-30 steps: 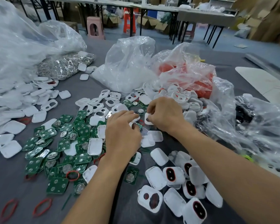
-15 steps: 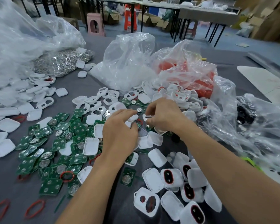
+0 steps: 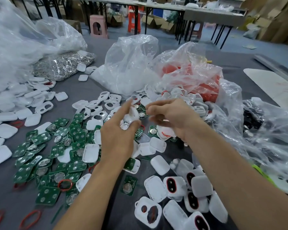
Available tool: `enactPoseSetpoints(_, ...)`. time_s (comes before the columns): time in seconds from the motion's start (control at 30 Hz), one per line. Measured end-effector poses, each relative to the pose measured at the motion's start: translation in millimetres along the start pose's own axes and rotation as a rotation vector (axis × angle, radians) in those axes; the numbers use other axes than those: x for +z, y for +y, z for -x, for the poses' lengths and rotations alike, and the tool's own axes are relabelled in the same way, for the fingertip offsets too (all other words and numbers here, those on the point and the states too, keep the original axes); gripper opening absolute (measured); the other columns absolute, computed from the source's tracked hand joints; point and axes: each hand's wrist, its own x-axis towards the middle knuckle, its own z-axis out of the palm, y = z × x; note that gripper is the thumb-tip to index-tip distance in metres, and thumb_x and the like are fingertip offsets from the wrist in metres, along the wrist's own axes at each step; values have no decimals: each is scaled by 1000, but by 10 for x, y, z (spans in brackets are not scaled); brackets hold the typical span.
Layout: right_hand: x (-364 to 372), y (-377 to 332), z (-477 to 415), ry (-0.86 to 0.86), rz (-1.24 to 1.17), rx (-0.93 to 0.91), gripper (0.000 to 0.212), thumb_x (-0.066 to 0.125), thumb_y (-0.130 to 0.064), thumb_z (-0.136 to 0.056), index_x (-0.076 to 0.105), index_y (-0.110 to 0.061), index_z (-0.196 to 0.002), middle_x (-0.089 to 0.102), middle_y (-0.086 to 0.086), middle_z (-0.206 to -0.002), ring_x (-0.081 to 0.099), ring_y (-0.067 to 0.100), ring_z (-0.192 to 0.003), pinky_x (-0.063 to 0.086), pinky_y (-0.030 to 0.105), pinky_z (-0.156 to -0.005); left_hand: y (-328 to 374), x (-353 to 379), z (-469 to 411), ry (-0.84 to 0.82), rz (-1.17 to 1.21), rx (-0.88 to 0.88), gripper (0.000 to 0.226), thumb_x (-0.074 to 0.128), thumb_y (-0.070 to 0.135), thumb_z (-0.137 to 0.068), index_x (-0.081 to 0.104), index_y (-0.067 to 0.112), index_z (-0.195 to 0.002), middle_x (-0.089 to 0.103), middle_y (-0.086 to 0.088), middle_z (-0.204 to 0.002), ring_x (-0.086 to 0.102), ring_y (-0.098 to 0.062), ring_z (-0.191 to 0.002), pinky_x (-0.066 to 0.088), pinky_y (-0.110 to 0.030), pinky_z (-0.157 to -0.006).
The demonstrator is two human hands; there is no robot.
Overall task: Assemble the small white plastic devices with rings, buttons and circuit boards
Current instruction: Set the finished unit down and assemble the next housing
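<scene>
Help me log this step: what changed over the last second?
Both hands rose off the table. The left hand now holds a white shell between thumb and fingers; the right hand is curled beside it, its contents blurred. The circuit boards, assembled devices and bags stayed put.

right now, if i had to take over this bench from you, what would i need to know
Left hand: pinches a small white plastic shell above mid-table.
Right hand: fingers curled close beside it; blur hides whether it holds a part.
Parts: green square circuit boards spread at left, loose white shell halves far left, red rubber rings near left edge, red parts in the clear plastic bag.
Done: closed white devices with red-ringed windows clustered near right.
Left: most boards and shells lie unassembled.
</scene>
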Motion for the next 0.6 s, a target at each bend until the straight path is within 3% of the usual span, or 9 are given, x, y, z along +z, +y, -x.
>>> enactPoseSetpoints(0.07, 53, 12, -176, 154, 456, -136, 10, 75, -8, -84, 82, -14, -85, 72, 1, -70, 66, 16, -69, 60, 33, -79, -45, -8, -68, 81, 193, -102, 61, 74, 5, -87, 61, 54, -122, 72, 31, -107, 66, 11, -107, 51, -12, -92)
enactPoseSetpoints(0.13, 190, 49, -306, 161, 910, -181, 13, 72, -19, -84, 80, -16, -94, 74, 2, -83, 69, 19, -84, 60, 32, -81, -73, -21, -119, 110, 387, -205, 43, 66, 0, -94, 64, 34, -120, 78, 10, -107, 72, -4, -97, 58, -26, -88)
enactPoseSetpoints(0.2, 303, 135, -405, 116, 1102, -172, 21, 74, -24, -82, 75, -15, -101, 73, 7, -94, 68, 27, -93, 60, 37, -81, -64, -22, -124, 91, 497, -275, 32, 61, 1, -99, 68, 29, -114, 79, 5, -102, 71, -7, -88, 57, -23, -80)
enactPoseSetpoints(0.3, 394, 213, -462, 100, 1164, -217, 15, 70, -15, -82, 70, -12, -97, 65, 9, -87, 66, 32, -88, 54, 34, -68, -46, -18, -134, 40, 620, -329, 35, 57, 3, -102, 77, 32, -103, 78, 4, -97, 70, -11, -92, 57, -21, -82)
enactPoseSetpoints(0.37, 409, 223, -446, 110, 1217, -249, 7, 67, -11, -83, 63, -11, -89, 56, 7, -78, 65, 34, -86, 43, 31, -61, -42, -37, -151, -22, 699, -381, 29, 56, 7, -103, 77, 27, -109, 76, -2, -105, 70, -15, -101, 57, -23, -85)
enactPoseSetpoints(0.43, 358, 210, -348, 191, 1205, -266, 9, 67, -15, -85, 65, -14, -94, 60, 5, -83, 66, 33, -90, 40, 30, -65, -19, -52, -169, -125, 830, -472, 26, 56, 12, -102, 76, 19, -118, 75, -10, -115, 71, -19, -105, 59, -27, -87)
enactPoseSetpoints(0.5, 234, 182, -206, 321, 1068, -313, 8, 65, -21, -88, 69, -20, -95, 69, 4, -89, 66, 30, -88, 42, 31, -69, -13, -61, -174, -254, 973, -545, 31, 57, 17, -96, 76, 16, -120, 73, -15, -121, 72, -24, -108, 59, -35, -94)
enactPoseSetpoints(0.6, 15, 168, 90, 432, 786, -444, 12, 68, -22, -89, 65, -26, -78, 67, -8, -71, 62, 17, -69, 45, 28, -58, -19, -33, -136, -434, 1055, -583, 33, 59, 19, -94, 76, 15, -122, 71, -18, -124, 72, -26, -109, 59, -39, -93)
